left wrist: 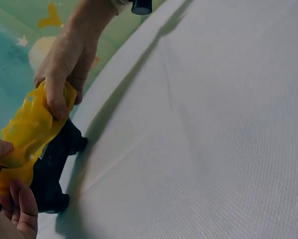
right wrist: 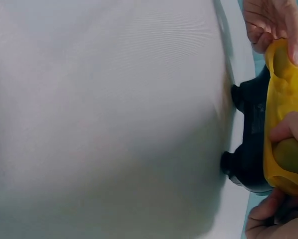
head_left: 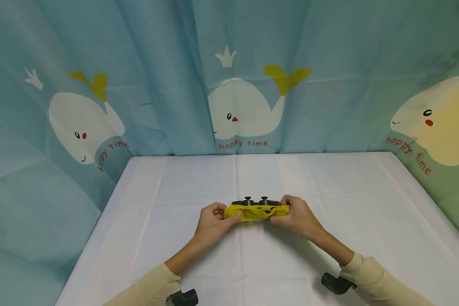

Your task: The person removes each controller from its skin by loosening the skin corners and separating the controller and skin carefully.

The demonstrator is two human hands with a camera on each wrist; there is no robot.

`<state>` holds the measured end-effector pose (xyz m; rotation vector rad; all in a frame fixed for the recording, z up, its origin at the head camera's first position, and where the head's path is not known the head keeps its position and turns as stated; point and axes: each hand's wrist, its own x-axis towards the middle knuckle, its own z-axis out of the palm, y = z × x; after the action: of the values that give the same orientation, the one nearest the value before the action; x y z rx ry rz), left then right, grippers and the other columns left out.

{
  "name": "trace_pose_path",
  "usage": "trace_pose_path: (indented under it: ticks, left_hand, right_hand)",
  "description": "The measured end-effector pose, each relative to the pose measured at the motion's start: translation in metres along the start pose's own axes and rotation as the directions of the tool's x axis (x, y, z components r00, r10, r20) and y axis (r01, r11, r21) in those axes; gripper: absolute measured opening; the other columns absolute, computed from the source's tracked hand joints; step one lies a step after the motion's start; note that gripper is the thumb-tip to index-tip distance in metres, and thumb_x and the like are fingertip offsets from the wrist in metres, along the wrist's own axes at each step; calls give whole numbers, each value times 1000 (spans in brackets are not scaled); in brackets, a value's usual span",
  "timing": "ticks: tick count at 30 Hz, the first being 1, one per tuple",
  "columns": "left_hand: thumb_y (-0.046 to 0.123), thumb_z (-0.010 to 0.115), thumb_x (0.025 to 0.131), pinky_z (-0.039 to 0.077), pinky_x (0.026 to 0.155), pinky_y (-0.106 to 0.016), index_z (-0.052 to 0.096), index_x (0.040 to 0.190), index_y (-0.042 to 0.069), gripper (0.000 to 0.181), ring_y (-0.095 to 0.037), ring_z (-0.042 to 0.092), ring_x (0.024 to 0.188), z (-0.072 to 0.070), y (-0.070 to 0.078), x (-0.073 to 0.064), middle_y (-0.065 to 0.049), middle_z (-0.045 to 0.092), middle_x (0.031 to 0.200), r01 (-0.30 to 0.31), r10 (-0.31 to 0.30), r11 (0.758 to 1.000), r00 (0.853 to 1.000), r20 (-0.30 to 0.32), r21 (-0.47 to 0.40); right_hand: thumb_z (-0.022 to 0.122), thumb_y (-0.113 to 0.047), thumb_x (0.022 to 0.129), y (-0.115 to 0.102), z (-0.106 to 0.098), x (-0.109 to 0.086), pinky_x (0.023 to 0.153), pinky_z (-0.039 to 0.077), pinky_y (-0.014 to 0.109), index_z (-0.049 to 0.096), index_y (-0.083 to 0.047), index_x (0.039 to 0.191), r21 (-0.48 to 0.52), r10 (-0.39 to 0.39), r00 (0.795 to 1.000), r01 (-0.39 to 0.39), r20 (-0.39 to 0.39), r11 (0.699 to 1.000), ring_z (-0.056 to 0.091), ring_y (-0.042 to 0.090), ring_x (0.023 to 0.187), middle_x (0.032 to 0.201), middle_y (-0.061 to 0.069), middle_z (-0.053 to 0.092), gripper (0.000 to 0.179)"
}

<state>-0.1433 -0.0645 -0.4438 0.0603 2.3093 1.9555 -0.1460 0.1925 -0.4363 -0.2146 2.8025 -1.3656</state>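
Observation:
A black game controller (head_left: pixel 237 203) with two thumbsticks is held up over the table by both hands, its sticks pointing away from me in the head view. Around its near side sits a yellow, stretchy silicone cover (head_left: pixel 252 213), with wrinkles and gaps in it. My left hand (head_left: pixel 213 223) pinches the cover's left end, thumb on the near face. At the other end my right hand (head_left: pixel 299 216) grips cover and controller, thumb pressed to the yellow. The black body (right wrist: pixel 253 119) stands out beyond the cover's edge in the right wrist view.
A white cloth with fold lines covers the table (head_left: pixel 199 178). Blue-green curtains (head_left: pixel 168 85) printed with whales hang along the back and both sides. A black device (head_left: pixel 336 284) is strapped at the right wrist, another (head_left: pixel 185 297) at the left.

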Motion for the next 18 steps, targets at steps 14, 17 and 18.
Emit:
trace_pose_path:
  ticks: [14,17,18]
  left_hand:
    - [3,82,82,45,59,-22,57,85,7,26,-13,51,67,15,-10,0,1,53,74,-295,292,934,955,49,199]
    - [9,85,80,45,66,-25,57,91,10,30,-15,51,76,14,-11,1,2,54,81,-345,338,882,938,81,321]
    - [12,86,79,45,70,-27,57,95,11,33,-17,50,81,12,-11,0,0,54,85,-373,368,849,926,87,375]
  right_hand:
    - [89,3,69,11,14,12,55,37,26,36,-12,73,-29,-248,948,247,-201,969,38,11,59,68,-4,31,55]
    - [90,5,66,15,15,11,55,37,26,35,-12,74,-23,-275,945,275,-177,961,39,11,62,70,-4,31,58]
    - [90,4,67,16,16,10,56,36,26,35,-12,75,-22,-281,946,281,-163,959,38,11,63,71,-4,31,58]
